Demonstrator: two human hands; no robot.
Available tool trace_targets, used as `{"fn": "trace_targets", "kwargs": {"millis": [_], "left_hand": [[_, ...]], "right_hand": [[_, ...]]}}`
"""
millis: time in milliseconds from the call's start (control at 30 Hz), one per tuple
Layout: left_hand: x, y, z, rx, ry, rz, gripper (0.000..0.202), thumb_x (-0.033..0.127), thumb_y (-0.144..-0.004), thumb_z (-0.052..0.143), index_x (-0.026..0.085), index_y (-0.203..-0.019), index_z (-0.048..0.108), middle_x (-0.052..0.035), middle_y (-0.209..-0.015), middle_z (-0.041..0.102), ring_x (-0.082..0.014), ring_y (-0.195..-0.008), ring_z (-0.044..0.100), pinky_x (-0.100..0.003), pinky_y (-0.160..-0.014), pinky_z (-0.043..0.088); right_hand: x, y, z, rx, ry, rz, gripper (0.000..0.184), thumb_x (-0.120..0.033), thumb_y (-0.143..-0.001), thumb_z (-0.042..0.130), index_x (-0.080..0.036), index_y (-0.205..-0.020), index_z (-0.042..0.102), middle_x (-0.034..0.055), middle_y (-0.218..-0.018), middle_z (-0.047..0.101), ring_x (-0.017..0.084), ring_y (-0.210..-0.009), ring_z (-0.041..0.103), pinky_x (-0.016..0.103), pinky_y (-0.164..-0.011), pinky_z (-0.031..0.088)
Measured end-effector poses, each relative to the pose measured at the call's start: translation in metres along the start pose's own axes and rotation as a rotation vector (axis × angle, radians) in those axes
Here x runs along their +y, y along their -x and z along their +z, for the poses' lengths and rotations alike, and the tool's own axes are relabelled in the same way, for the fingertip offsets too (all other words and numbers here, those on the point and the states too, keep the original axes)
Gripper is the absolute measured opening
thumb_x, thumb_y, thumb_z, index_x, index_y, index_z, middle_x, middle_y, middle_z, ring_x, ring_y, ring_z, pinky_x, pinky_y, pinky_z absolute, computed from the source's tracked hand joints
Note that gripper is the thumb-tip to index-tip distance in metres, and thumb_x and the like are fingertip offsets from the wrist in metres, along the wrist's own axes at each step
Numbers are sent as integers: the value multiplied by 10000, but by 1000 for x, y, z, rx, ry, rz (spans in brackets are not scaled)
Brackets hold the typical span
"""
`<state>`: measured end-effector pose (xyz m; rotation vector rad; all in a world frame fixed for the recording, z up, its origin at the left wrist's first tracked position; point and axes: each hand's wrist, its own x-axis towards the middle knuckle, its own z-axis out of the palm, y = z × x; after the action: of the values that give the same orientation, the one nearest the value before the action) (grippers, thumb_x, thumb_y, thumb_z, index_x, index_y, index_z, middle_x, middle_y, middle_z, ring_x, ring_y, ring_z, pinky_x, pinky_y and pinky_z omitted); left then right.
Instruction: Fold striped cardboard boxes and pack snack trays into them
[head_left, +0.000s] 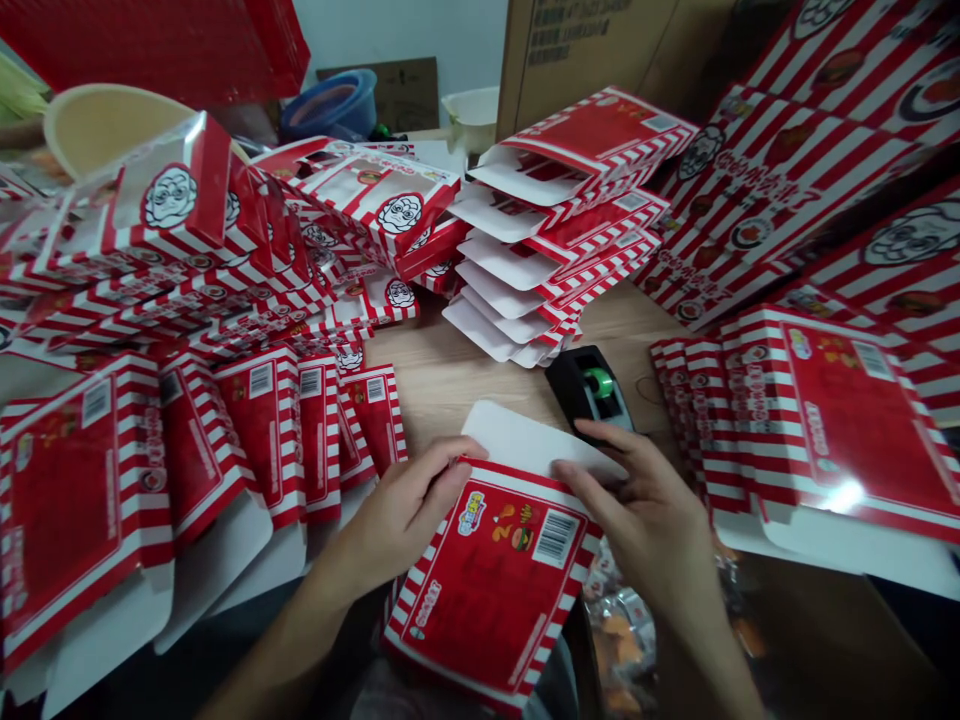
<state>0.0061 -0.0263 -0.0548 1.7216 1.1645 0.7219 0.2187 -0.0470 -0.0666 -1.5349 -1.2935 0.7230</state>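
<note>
**Q:** State the hand positions and the location of the workpiece.

**A:** The striped red-and-white carton (487,590) is tilted in front of the person's body, at the near side of the wood-grain table (442,385). The left hand (416,500) pinches its upper left corner between thumb and fingers. The right hand (645,500) is at the upper right corner, with the raised white flap (517,430) between thumb and index finger; how firmly it presses, I cannot tell.

**Q:** Which faults are possible from here?

**A:** Three. First, creasing: uneven thumb pressure at the fold could bend the flap askew. Second, slipping: the left corner appears to be the main hold, so a loosened pinch could let the carton drop. Third, collision: the black tape dispenser (591,390) sits just beyond the right index finger, and an outward sweep could knock it.

**Q:** Any hazard further out?

**A:** Yes. The central carton stack (577,190) leans unevenly; a bump could topple it.
</note>
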Motion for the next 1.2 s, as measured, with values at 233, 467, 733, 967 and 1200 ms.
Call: {"fn": "trace_targets", "kwargs": {"millis": [233, 467, 733, 967, 1200], "left_hand": [[-3, 2, -5, 0, -60, -18, 272, 278, -945, 376, 268, -1165, 535, -8, -1128, 657, -155, -1008, 621, -279, -876, 498], [-3, 9, 2, -30, -34, 51, 315, 227, -946, 366, 278, -1234, 482, -28, -1196, 616, -161, -1056, 597, -303, -933, 478], [-16, 15, 5, 139, 76, 121, 207, 193, -933, 432, 269, -1125, 439, -1, -996, 611, -107, -847, 601, -222, -751, 489], [-12, 17, 7, 110, 135, 120, 228, 190, -918, 476, 281, -1125, 454, 13, -959, 618, -90, -819, 608, -192, -727, 488], [-6, 16, 10, 19, 376, -18, 434, 206, -931, 455, 329, -1321, 310, -10, -1096, 661, -124, -906, 655, -239, -782, 543]], "right_hand": [[-15, -14, -15, -346, -38, -244, 190, -159, -810, 592, -256, -906, 724, 40, -1034, 716, 186, -919, 683, 302, -791, 564], [-31, -42, -15, -545, -145, 135, 204, -332, -721, 715, -177, -661, 597, 39, -817, 731, 145, -704, 682, 207, -587, 543], [-44, -46, -14, -690, -159, -60, 61, -244, -778, 670, -230, -804, 724, -5, -873, 721, 98, -799, 667, 150, -698, 514], [-45, -45, -7, -669, 10, -80, 64, -253, -791, 650, -205, -752, 667, -16, -754, 685, 107, -693, 636, 183, -625, 494], [-46, -38, 0, -602, 21, -183, 80, -247, -815, 636, -234, -884, 675, -14, -793, 680, 108, -731, 635, 193, -662, 489]]}}
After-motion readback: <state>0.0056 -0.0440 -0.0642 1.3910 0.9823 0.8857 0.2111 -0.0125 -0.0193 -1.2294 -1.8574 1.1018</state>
